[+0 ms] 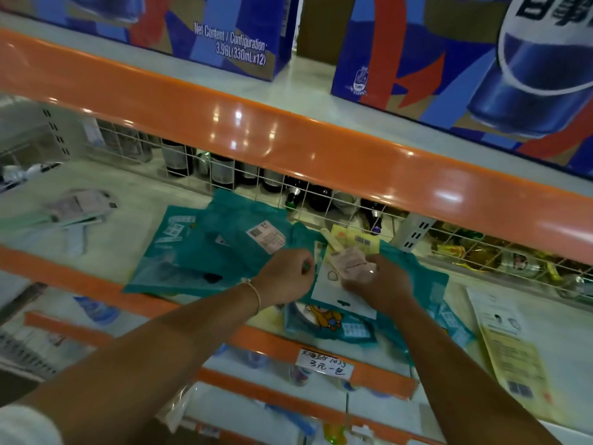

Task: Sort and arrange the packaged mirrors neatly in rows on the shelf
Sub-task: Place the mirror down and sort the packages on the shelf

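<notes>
Pale shelf [134, 226] with orange lip, strewn with teal packages [205, 252]; left hand [287, 276] fisted, right hand [377, 284] pinching pink packet [348, 261].

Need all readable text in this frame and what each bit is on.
"Net Content / Configuration: 3.96L(330mLx12)": left blue carton, top shelf.
"3元一包": handwritten price tag on the orange shelf edge; its upper line is illegible.
Large Chinese characters on the right carton: cropped.
Barcode stickers on the teal packages and the yellow package: too small or blurred.
</notes>
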